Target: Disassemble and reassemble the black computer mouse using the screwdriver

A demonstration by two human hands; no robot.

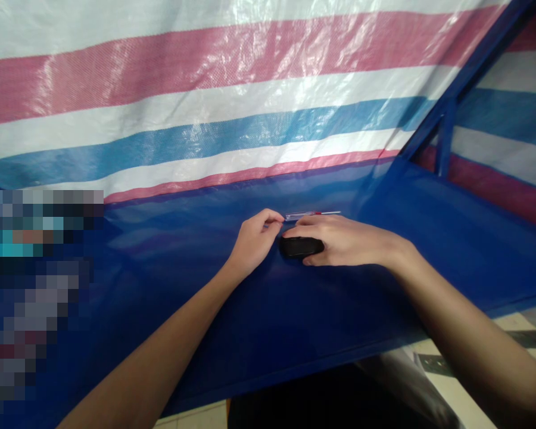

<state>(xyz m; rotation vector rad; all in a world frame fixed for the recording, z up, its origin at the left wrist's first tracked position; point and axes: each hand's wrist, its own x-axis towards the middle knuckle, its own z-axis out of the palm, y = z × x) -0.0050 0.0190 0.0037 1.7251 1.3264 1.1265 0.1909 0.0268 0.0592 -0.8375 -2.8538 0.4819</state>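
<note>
My right hand (346,238) is wrapped over a black computer mouse (302,247), with fingers along its far side and the thumb on its near side. The mouse is low over the blue surface; whether it touches is hard to tell. To its left, my left hand (259,235) has its thumb and fingertips pressed together; what they hold, if anything, is too small to name. Just beyond both hands lies what looks like a small screwdriver (315,214), with a clear handle, a red band and a thin shaft. Its handle end is close to my left fingertips.
The shiny blue tabletop (196,226) has its near edge in front of me. Behind it hangs a striped plastic sheet (205,65), and a blue metal frame (462,89) rises at the right. A pixelated patch hides the left side.
</note>
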